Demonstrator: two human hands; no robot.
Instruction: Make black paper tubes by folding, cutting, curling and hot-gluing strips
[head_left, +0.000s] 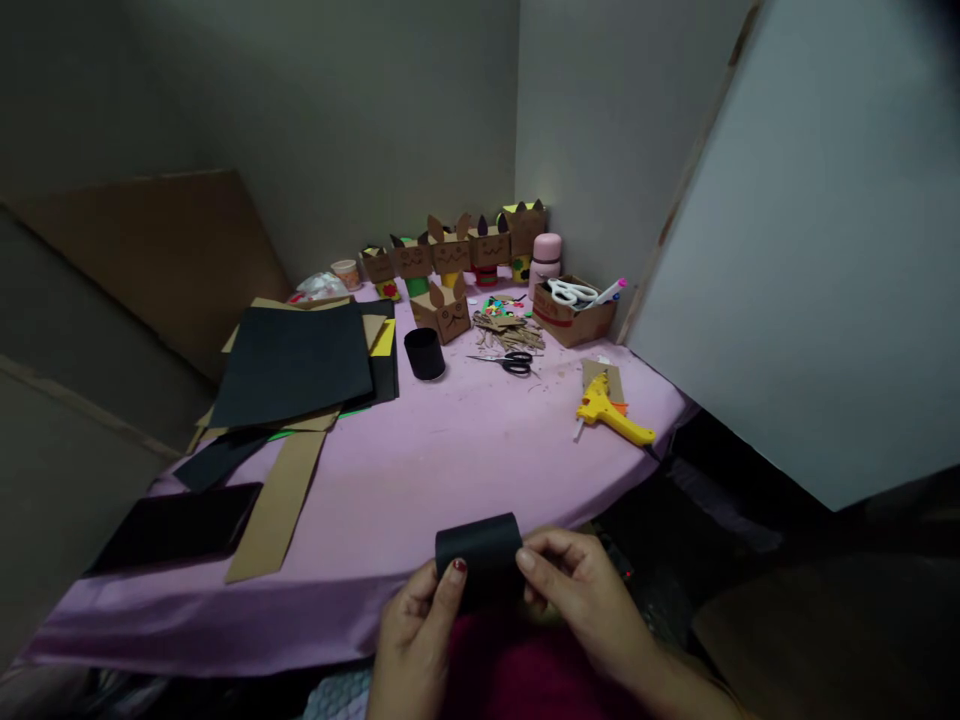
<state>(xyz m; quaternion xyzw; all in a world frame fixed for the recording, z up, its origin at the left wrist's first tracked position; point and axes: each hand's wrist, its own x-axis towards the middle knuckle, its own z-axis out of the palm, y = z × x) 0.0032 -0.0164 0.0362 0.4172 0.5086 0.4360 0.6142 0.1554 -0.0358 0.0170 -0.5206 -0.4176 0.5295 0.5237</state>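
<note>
Just off the table's front edge, a curved piece of black paper [480, 548] is held between both hands, rolled into a tube shape. My left hand [424, 620] grips its left end, thumb on the near face. At the right end, my right hand [566, 580] pinches the paper's edge between thumb and fingers. The underside of the paper is in shadow, so I cannot tell whether its ends are joined. On the table stands a finished-looking black paper tube [425, 355], beside a cardboard cat head [442, 310] with pointed ears.
A yellow glue gun [611, 412] lies at the right, near black-handled scissors [514, 362] and cardboard scraps [510, 330]. Black sheets [292, 365], a cardboard strip [277, 510] and a dark phone-like slab [176, 525] occupy the left. Several cardboard figures [450, 250] and a tool box [574, 320] stand behind.
</note>
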